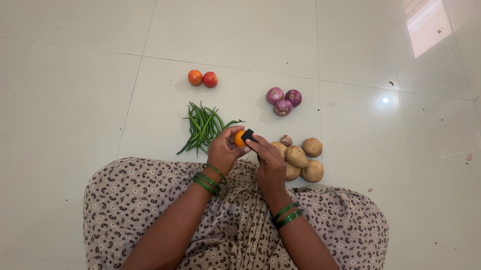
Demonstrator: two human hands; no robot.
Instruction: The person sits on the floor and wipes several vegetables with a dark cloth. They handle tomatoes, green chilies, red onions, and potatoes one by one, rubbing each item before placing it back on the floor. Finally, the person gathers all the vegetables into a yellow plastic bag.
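We sit on the pale tiled floor (pixel 35 125) with our patterned dress (pixel 229 215) spread over our knees, and both hands meet just above its front edge. Our left hand (pixel 224 150) curls its fingers around a small orange tomato (pixel 240 139), holding it up off the floor. Our right hand (pixel 271 161) grips a small black tool (pixel 248 135) whose dark end rests against the top of that tomato; we cannot tell what kind of tool it is, since the fingers cover most of it. Green bangles (pixel 207 182) circle the left wrist, and more of them sit on the right one.

Just beyond the left hand lies a loose bundle of green beans (pixel 203 126), its nearest ends close to our fingers. Right beside the right hand is a heap of potatoes (pixel 303 159), brown and touching each other, with one small reddish piece at the top of the pile. Farther out, two tomatoes on the floor (pixel 202 78) sit side by side, one more orange and one redder. To their right, three purple onions (pixel 283 100) cluster together. A few tiny green scraps lie scattered at the far right.
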